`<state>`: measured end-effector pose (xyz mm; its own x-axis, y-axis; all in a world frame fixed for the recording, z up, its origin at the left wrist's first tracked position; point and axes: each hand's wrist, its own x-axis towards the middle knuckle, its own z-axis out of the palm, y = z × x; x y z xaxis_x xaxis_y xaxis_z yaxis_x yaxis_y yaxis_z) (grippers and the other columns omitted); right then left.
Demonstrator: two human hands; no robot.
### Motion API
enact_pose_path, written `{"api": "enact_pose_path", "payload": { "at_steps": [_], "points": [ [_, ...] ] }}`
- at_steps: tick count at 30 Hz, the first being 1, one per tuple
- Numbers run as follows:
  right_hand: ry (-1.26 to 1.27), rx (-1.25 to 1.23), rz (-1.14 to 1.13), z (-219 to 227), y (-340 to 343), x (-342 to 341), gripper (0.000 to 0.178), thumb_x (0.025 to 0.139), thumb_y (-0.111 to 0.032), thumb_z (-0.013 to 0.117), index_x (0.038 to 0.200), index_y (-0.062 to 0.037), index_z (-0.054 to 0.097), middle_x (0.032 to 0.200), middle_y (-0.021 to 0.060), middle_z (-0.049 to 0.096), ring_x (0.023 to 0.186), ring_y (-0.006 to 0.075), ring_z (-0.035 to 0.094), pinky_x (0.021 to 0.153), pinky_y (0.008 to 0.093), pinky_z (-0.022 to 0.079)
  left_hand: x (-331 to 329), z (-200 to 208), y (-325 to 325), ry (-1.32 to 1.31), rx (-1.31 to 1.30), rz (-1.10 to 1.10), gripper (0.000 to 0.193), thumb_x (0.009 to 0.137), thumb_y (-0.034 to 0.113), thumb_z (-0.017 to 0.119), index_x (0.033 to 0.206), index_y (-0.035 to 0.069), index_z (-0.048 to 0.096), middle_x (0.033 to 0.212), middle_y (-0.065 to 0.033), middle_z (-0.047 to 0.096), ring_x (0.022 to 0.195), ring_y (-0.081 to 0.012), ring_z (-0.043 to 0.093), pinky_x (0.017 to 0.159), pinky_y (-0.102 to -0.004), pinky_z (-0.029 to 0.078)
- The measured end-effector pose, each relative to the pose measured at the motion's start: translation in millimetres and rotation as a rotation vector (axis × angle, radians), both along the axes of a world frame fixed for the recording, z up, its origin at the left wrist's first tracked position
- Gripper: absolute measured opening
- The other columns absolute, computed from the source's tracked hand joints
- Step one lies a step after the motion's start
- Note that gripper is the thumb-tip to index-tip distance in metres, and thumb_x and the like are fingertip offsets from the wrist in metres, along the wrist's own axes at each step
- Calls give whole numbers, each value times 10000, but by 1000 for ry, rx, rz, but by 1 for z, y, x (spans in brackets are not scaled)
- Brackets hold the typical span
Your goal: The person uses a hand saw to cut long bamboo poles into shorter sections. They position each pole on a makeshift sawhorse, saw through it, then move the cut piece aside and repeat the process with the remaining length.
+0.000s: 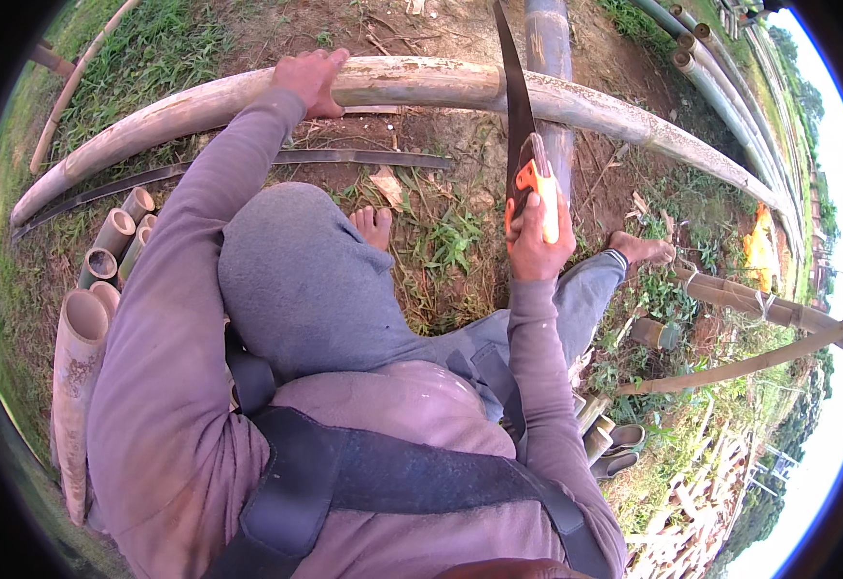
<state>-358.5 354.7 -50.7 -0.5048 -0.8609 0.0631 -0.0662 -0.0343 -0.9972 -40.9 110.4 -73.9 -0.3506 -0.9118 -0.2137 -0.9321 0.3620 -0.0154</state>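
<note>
A long pale bamboo pole (412,81) lies crosswise in front of me, bowed by the lens. My left hand (311,81) grips it from above, left of the middle, fingers over its far side. In my right hand (540,239) is a handsaw (515,92), held by its orange and white handle. Its dark blade points away from me and crosses the pole to the right of my left hand. I cannot tell whether its teeth touch the bamboo. A greyish bamboo pole (549,41) runs away from me beneath the pale one, near the blade.
Cut bamboo tubes (83,323) cluster at my left. A dark flat strip (363,156) lies on the ground behind the pole's near side. More bamboo poles (720,82) stretch along the far right. At right are an orange-yellow sheet (761,249), a lashed pole (778,307) and scattered bamboo offcuts (696,521).
</note>
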Motion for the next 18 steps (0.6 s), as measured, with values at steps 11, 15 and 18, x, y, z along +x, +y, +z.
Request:
{"api": "enact_pose_path", "payload": {
  "at_steps": [11,15,18],
  "points": [
    [218,17,-51,-11,-15,-12,385,1066,-155,688,1406,15,624,1018,75,720,714,67,622,603,224,531,-6,-15,-4,9,-66,-31,1029,744,501,907,1584,160,421,1453,-159,620,1335,-347,618,1093,-495,515],
    [302,8,-6,-3,-28,-9,395,1063,-162,693,1394,42,626,1171,128,727,828,110,674,661,252,560,3,0,-4,24,-8,4,1049,723,484,907,1591,138,429,1442,-183,620,1315,-352,625,1093,-482,516],
    [169,28,8,-6,55,-2,483,1068,-170,674,1462,78,548,1272,181,710,1029,172,693,785,281,598,14,2,-12,27,-19,9,1046,724,479,907,1593,149,428,1441,-184,622,1314,-355,625,1098,-482,513]
  ]
}}
